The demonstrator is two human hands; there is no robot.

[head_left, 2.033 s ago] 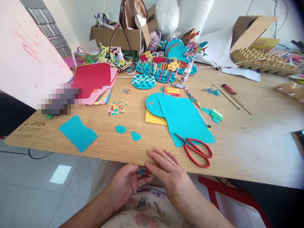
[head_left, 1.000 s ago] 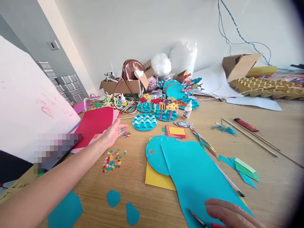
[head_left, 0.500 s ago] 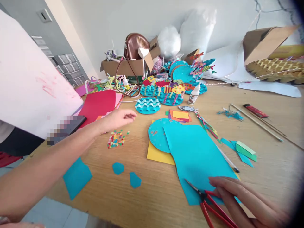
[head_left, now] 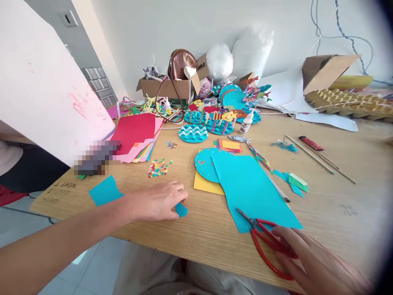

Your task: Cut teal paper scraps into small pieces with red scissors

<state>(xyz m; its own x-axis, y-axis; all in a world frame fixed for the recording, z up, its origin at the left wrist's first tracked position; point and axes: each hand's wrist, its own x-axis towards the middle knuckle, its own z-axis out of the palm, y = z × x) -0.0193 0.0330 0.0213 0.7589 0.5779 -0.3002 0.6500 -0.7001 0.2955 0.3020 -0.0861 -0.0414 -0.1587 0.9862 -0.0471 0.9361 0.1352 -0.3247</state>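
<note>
Scissors (head_left: 253, 224) with red handles lie at the near edge of the wooden table (head_left: 196, 233), their dark blades resting on a large teal sheet (head_left: 254, 180) and pointing away to the left. We find the right hand (head_left: 316, 256) at the handles, its bent fingers and thumb closed about the upper one. We note the left hand (head_left: 161, 199) low over the table, fingers curled down upon a teal cut-out (head_left: 182, 209); part of that piece is covered, and we cannot tell whether the fingertips pinch it.

Just left of the left forearm we record a larger teal offcut (head_left: 104, 191), partly hidden by the arm. Beyond the hand lie multicoloured paper dots (head_left: 158, 168).

As to writing, we observe dark handwritten marks (head_left: 59, 191) on the left corner of the table, not legible from here. The white glue bottle (head_left: 246, 123), tilted in view, carries a label with dark and reddish print, too small for us to read. The red-and-black utility knife (head_left: 311, 143) shows no brand we can make out. Faint marks (head_left: 349, 210) on the right of the tabletop are likewise unreadable.
</note>
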